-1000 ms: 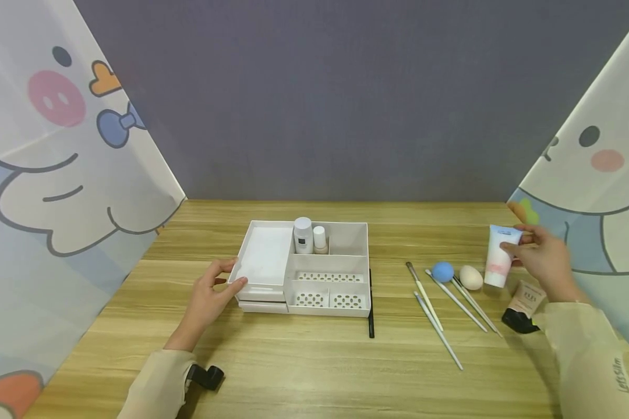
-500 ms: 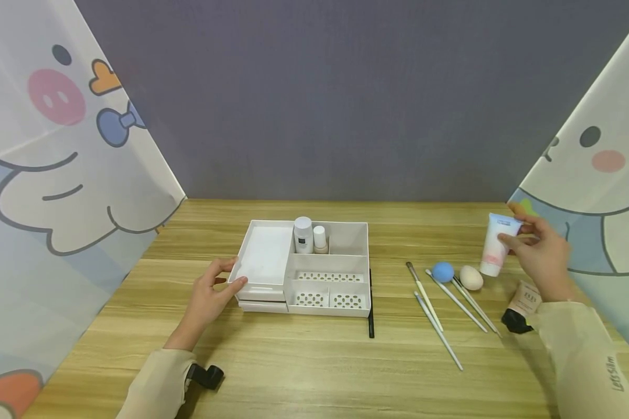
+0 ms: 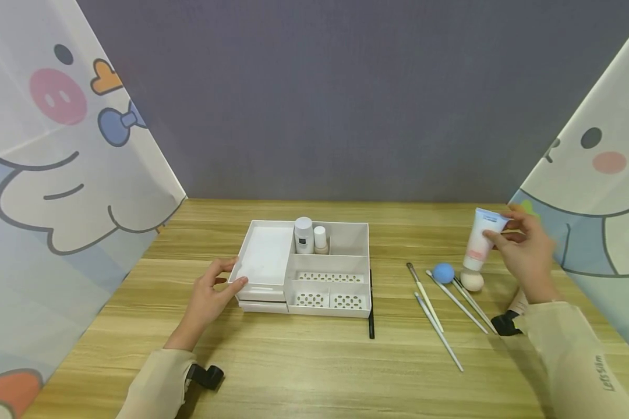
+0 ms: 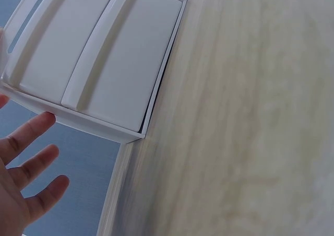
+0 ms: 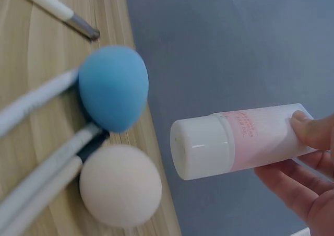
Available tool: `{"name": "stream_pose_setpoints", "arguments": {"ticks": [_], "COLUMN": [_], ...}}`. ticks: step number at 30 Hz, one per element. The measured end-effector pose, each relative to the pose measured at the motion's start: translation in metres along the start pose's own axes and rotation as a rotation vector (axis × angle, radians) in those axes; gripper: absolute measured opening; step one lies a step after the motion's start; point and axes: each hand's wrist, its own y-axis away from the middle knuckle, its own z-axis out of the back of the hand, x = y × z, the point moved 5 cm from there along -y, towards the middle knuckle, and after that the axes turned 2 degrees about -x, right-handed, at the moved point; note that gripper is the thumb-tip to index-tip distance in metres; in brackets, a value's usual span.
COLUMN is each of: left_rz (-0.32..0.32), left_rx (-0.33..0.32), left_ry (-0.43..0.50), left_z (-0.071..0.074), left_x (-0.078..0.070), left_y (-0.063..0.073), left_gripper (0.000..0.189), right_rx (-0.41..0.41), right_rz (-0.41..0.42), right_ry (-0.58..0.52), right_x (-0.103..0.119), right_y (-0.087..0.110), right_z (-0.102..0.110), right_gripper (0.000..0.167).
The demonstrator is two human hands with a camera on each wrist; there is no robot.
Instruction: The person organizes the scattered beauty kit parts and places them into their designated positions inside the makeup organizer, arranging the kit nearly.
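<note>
On the table stands a white cosmetics organizer (image 3: 264,256) with compartments, and drawer fronts (image 4: 120,58) show in the left wrist view. My left hand (image 3: 209,297) holds its front left corner, thumb on the front edge and fingers along the side. A white bottle (image 3: 304,235) and a smaller white-capped bottle (image 3: 321,240) stand in the back compartment. Well to the right, my right hand (image 3: 526,250) pinches a white and pink squeeze tube (image 3: 479,238) near its flat end, cap downward. In the head view the cap overlaps the cream sponge (image 3: 472,281); the right wrist view shows them apart.
A blue makeup sponge (image 3: 443,273) and several thin brushes (image 3: 440,331) lie right of the organizer. A black stick (image 3: 371,326) lies against its right side. The beige black-capped tube (image 3: 507,325) is partly hidden by my right sleeve. A grey wall (image 3: 346,116) stands behind.
The right hand has raised the squeeze tube and carried it left, above the cream sponge. My left hand and the organizer have stayed in place.
</note>
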Motion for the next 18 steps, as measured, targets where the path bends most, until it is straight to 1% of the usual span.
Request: {"name": "stream_pose_setpoints", "arguments": {"ticks": [3,5,10,13,18], "left_rz": [0.001,0.000,0.001,0.005,0.001], "left_rx": [0.001,0.001,-0.003,-0.003,0.000], "left_ry": [-0.002,0.001,0.005,0.004,-0.001], "left_z": [0.000,0.000,0.000,0.000,0.000], "left_x": [0.001,0.001,0.001,0.001,0.003], "left_y": [0.000,0.000,0.000,0.000,0.000], "left_gripper": [0.031,0.031,0.030,0.030,0.031], "right_rx": [0.017,0.027,0.044,0.060,0.072], "right_rz": [0.011,0.034,0.106,0.135,0.155], "right_ry": [0.010,0.020,-0.011,-0.043,-0.065], "right_x": [0.004,0.008,0.022,0.030,0.039], "right_y": [0.001,0.003,0.009,0.013,0.019], "right_z": [-0.007,-0.011,-0.023,-0.029,-0.038], "right_gripper": [0.042,0.042,0.043,0.044,0.042]}}
